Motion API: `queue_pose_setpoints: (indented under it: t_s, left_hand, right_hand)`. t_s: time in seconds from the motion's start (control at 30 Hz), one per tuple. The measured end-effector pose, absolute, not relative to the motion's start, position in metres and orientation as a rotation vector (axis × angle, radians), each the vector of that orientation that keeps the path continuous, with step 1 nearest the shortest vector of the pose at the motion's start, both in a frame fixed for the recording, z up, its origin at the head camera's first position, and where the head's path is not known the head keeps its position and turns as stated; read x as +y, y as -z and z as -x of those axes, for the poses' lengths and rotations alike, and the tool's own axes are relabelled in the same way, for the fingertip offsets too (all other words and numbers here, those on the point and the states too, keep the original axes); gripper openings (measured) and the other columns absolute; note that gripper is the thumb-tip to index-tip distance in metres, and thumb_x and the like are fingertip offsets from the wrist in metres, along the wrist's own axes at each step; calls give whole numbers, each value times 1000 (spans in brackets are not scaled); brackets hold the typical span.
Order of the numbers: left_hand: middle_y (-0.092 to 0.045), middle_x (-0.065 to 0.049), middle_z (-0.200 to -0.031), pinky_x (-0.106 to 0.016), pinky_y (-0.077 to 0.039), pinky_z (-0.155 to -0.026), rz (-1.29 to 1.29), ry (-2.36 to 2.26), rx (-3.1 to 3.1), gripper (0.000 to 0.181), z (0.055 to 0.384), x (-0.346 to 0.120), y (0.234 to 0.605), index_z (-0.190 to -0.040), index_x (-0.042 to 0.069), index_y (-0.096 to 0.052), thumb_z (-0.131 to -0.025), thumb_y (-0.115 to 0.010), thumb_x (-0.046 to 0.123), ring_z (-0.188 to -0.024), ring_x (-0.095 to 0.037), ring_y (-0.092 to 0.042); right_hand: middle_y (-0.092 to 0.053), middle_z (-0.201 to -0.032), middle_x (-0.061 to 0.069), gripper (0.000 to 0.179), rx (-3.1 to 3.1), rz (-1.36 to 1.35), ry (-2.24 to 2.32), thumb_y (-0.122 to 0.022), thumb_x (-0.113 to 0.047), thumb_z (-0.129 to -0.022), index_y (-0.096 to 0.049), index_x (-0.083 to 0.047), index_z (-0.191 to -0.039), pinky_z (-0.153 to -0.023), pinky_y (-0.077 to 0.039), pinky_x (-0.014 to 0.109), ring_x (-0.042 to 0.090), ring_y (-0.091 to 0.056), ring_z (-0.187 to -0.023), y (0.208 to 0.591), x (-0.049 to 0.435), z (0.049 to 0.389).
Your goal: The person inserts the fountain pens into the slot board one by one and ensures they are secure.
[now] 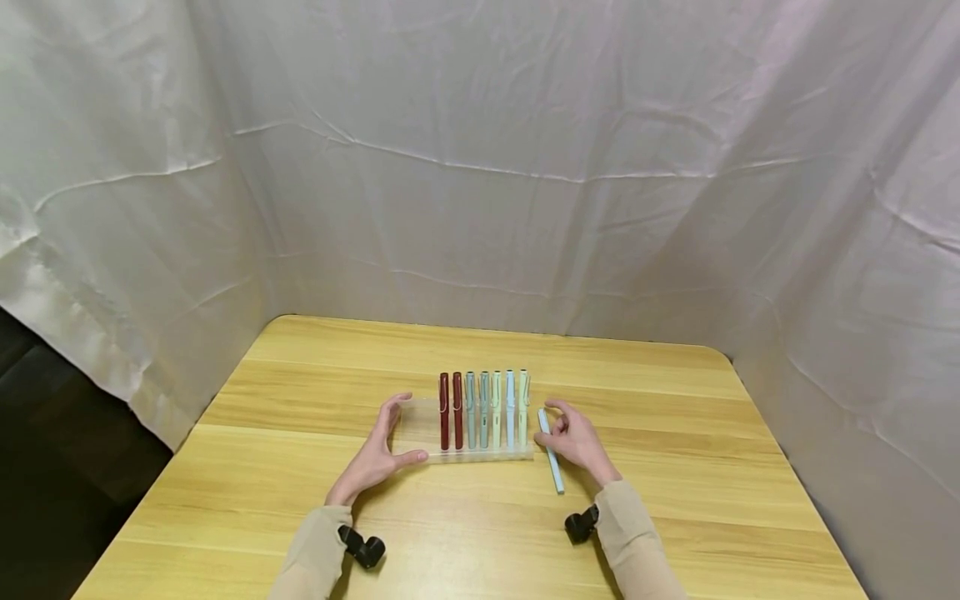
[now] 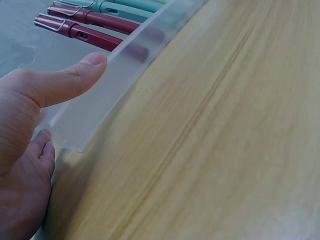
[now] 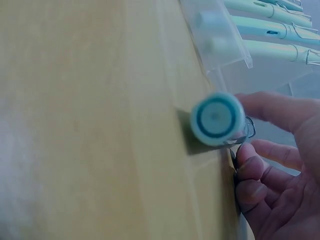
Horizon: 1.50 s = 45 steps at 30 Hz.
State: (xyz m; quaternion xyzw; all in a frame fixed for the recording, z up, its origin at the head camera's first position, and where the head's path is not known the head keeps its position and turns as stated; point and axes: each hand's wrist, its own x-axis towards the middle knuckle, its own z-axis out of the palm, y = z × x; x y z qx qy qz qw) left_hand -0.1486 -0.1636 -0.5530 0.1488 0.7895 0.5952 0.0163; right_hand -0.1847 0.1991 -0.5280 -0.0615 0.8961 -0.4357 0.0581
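Observation:
A clear pen stand (image 1: 418,427) holds several clipped pens side by side. Two dark red pens (image 1: 451,412) are leftmost, followed by grey-blue pens (image 1: 477,417), then pale green and light blue ones (image 1: 510,412). My left hand (image 1: 371,458) grips the stand's bare left end, its thumb (image 2: 75,82) on the front lip and its fingers behind. Just right of the stand, my right hand (image 1: 579,442) pinches a light blue pen (image 1: 556,475) between thumb and fingers. The round end of that pen (image 3: 216,120) faces the right wrist camera.
The wooden table (image 1: 465,533) extends around the stand on all sides. Pale curtains (image 1: 480,208) hang behind the table and along both sides. Small black cameras sit at both wrists, the left one (image 1: 363,548) close above the tabletop.

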Motion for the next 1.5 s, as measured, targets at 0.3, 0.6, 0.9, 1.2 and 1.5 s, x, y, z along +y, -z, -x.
queue_pose_setpoints:
  t_s: [0.3,0.6,0.9,1.2,1.5]
  left_hand:
    - [-13,-20,-168,-64,-5,-127,-447,-1847,2455,104,148,-163,552,-157,15,-19,-77,-85,14,-155,-48,-9]
    - [-13,-19,-168,-64,-5,-127,-458,-1852,2458,103,148,-163,553,-157,15,-20,-77,-85,14,-155,-48,-9]
    - [-14,-20,-167,-65,-5,-127,-479,-1865,2452,104,148,-162,552,-157,11,-18,-77,-85,12,-154,-49,-9]
    - [-14,-20,-167,-65,-6,-126,-479,-1862,2457,104,147,-162,552,-157,11,-18,-77,-85,12,-154,-50,-9]
    - [-14,-21,-167,-65,-6,-126,-484,-1860,2465,104,148,-162,553,-157,11,-19,-77,-85,12,-154,-50,-9]
  right_hand:
    - [-63,-77,6,56,2710,182,1329,-73,-13,-89,-54,1,-139,-63,-44,22,12,-52,-66,529,200,185]
    - [-60,-75,3,55,2747,160,1265,-77,-21,-87,-57,0,-135,-64,-43,24,12,-50,-66,529,198,185]
    - [-56,-70,0,51,2772,192,1189,-79,-19,-85,-61,-4,-130,-60,-40,22,11,-47,-61,528,196,185]
    - [-59,-69,1,49,2793,218,1169,-79,-13,-83,-62,-1,-127,-57,-39,22,12,-49,-61,528,195,185]
    - [-58,-69,0,44,2821,187,1122,-74,-9,-82,-65,-2,-125,-59,-37,21,12,-47,-60,528,195,185]
